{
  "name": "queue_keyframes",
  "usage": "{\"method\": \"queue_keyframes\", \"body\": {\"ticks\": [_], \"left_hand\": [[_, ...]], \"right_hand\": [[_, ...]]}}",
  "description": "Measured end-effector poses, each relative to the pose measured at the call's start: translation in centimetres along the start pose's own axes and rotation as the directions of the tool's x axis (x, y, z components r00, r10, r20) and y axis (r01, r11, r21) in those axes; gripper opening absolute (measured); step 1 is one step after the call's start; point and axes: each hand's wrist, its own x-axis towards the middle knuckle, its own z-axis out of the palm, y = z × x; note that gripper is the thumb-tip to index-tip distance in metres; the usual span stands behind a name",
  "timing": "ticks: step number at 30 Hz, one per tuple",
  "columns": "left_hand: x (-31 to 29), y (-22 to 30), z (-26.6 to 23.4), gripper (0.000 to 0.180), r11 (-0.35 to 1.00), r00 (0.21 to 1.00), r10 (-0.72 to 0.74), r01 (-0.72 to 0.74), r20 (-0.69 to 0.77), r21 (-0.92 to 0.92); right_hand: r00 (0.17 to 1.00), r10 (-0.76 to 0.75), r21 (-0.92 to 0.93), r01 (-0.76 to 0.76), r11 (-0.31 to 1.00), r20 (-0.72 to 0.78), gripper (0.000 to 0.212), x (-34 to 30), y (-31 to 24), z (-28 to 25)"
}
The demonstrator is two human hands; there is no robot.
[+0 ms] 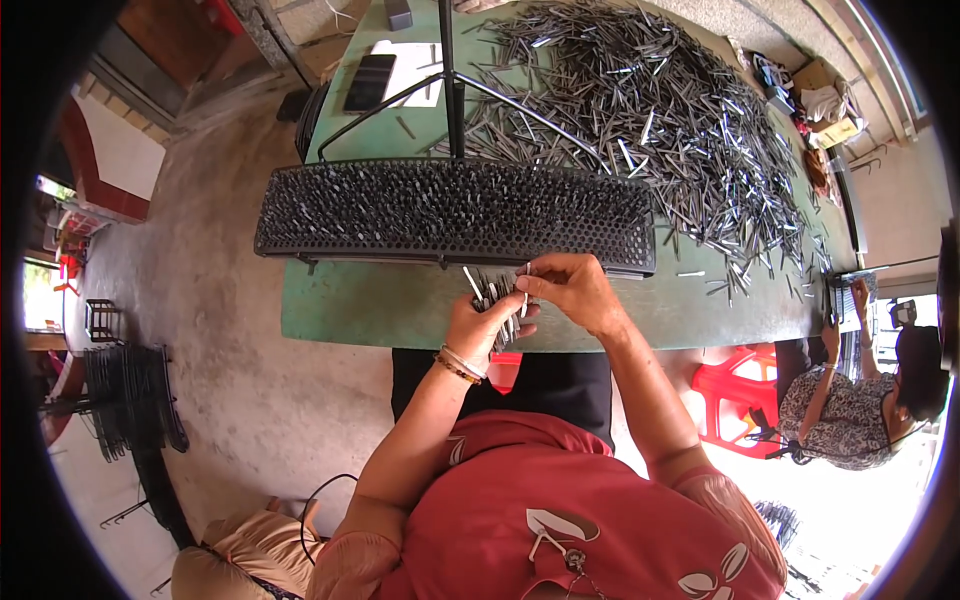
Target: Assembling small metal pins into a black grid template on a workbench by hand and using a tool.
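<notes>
A bundle of thin, dark metal strips (494, 291) is gripped in my left hand (468, 328), with its ends fanned upward. Close beside it, the thumb and fingers of my right hand (578, 287) pinch a single pale strip (526, 284). Just beyond both hands stands a long black rack (640, 262) with a perforated top. Many small strips stand upright in its holes, while bare holes show along the near side and right end. Behind and to the right, a large heap of loose strips (640, 120) covers the table.
The green table (350, 310) ends in a curved edge before my body. A black frame (452, 110) rises behind the rack. A phone (370, 82) and white paper (412, 65) lie at far left. Another person (860, 400) works at right near red stools (730, 395).
</notes>
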Motion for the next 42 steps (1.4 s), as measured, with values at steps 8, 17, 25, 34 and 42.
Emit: {"method": "queue_keyframes", "body": {"ticks": [8, 17, 25, 34, 42], "left_hand": [[0.5, -0.6, -0.6, 0.019, 0.992, 0.996, -0.064, 0.057, -0.061, -0.110], [0.4, -0.9, -0.6, 0.020, 0.993, 0.995, -0.091, 0.089, -0.027, -0.083], [0.5, -1.0, -0.6, 0.020, 0.992, 0.994, -0.107, 0.104, -0.030, -0.073], [0.5, -0.8, -0.6, 0.020, 0.988, 0.991, -0.136, 0.134, -0.015, -0.072], [0.3, -0.8, -0.6, 0.019, 0.991, 0.991, -0.125, 0.123, -0.038, -0.045]], "right_hand": [[0.936, -0.191, 0.025, 0.208, 0.978, -0.296, 0.018, 1.3, -1.3, -0.4], [0.853, -0.371, -0.188, 0.322, 0.928, -0.367, 0.017, 3.7, -0.4, -0.3], [0.821, -0.420, -0.330, 0.302, 0.895, -0.387, 0.014, 3.5, -0.3, 0.0], [0.717, -0.659, -0.574, 0.448, 0.685, -0.227, 0.016, 3.6, 0.0, 0.0], [0.763, -0.608, -0.537, 0.426, 0.728, -0.219, 0.018, 3.5, 0.0, 0.1]]}}
